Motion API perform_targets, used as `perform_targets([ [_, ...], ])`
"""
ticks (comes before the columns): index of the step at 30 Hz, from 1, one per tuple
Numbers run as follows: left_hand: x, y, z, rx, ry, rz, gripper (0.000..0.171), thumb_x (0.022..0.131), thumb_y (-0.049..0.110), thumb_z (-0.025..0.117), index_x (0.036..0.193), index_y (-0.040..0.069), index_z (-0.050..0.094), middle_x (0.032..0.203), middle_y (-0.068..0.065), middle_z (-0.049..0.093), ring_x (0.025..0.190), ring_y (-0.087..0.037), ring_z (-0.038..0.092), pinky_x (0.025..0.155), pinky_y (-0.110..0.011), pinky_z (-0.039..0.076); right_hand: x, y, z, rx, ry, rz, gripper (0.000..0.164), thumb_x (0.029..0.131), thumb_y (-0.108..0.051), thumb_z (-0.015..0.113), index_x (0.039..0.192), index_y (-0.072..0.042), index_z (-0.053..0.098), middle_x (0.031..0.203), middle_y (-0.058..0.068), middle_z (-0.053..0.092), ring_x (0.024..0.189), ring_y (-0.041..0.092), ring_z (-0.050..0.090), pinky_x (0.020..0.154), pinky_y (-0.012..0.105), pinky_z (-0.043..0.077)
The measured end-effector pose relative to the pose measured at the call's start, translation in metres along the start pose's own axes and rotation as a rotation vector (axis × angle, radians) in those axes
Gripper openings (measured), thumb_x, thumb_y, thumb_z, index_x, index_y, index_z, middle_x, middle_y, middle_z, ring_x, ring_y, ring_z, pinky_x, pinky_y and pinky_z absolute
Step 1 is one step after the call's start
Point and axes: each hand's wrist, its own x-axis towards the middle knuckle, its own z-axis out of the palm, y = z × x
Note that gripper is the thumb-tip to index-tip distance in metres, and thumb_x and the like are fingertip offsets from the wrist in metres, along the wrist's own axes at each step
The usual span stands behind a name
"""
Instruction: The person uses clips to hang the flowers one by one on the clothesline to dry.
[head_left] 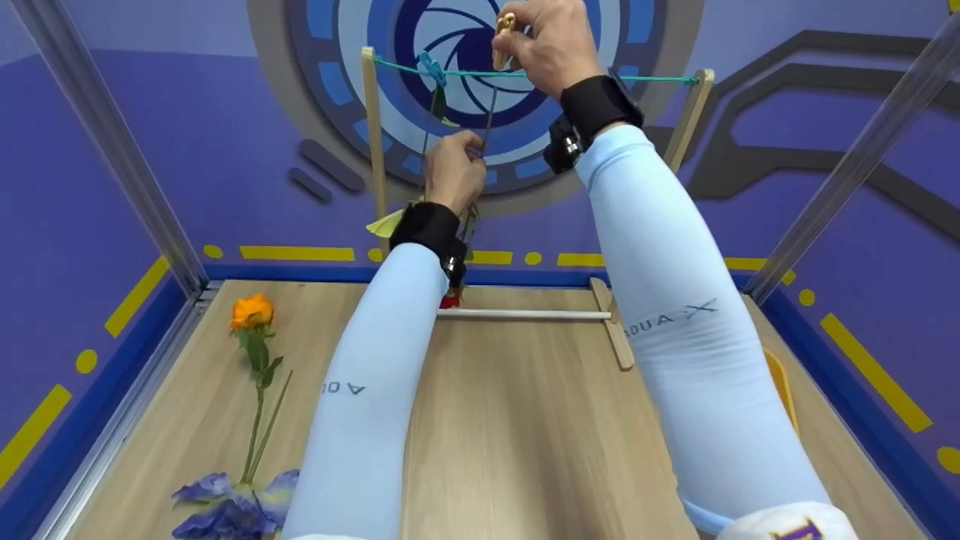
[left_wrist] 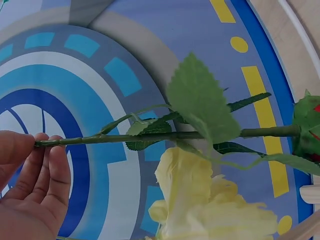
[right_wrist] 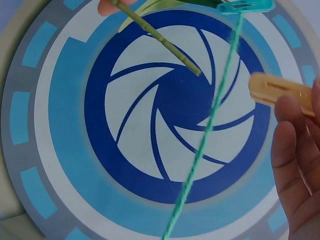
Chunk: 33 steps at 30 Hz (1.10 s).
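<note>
My left hand [head_left: 456,171] pinches the green stem [left_wrist: 115,138] of a red rose near its cut end. The rose hangs head down, its bloom [left_wrist: 306,125] at the right edge of the left wrist view. In the right wrist view the stem's free end [right_wrist: 172,49] points toward the green string [right_wrist: 200,145]. Just above that string, my right hand [head_left: 555,49] holds a light wooden clothespin [head_left: 505,41] between thumb and fingers. To the left, a teal clothespin [head_left: 430,67] on the string holds a yellow flower [left_wrist: 195,200] upside down.
Two wooden posts [head_left: 373,127] carry the string, with a white rod [head_left: 525,314] low between them. On the table's left lie an orange rose [head_left: 253,312] and a purple flower [head_left: 232,506]. A yellow container [head_left: 780,382] is partly hidden behind my right sleeve.
</note>
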Motion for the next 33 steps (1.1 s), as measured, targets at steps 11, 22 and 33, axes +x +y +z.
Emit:
perform_targets([
  [11,0.005,0.006,-0.003,-0.012,-0.011,-0.038,0.028,0.106,0.005,0.053,0.128,0.009,0.069,0.117,-0.010,0.071,0.102,-0.021,0.066,0.085,-0.030,0.051,0.002,0.002,0.014,-0.023,0.029,0.011,0.029,0.111,-0.018,0.048,0.115,-0.006,0.074,0.090,0.001,0.062,0.069,-0.002,0.046,0.072,0.019,0.043],
  [22,0.009,0.005,-0.001,0.030,-0.002,-0.043,0.027,0.106,0.009,0.056,0.127,0.015,0.072,0.117,-0.006,0.073,0.103,-0.019,0.067,0.087,-0.029,0.050,-0.001,0.009,0.016,-0.105,0.022,0.031,0.027,0.110,-0.023,0.052,0.118,-0.011,0.075,0.118,0.006,0.073,0.096,0.021,0.060,0.064,0.021,0.038],
  [33,0.008,0.002,-0.001,-0.008,-0.006,-0.024,0.031,0.107,0.007,0.053,0.133,0.011,0.069,0.114,-0.009,0.072,0.095,-0.020,0.066,0.081,-0.030,0.049,-0.006,0.017,0.017,-0.032,-0.052,0.050,0.026,0.110,-0.023,0.051,0.115,-0.011,0.074,0.114,0.006,0.073,0.057,0.001,0.043,0.056,0.018,0.041],
])
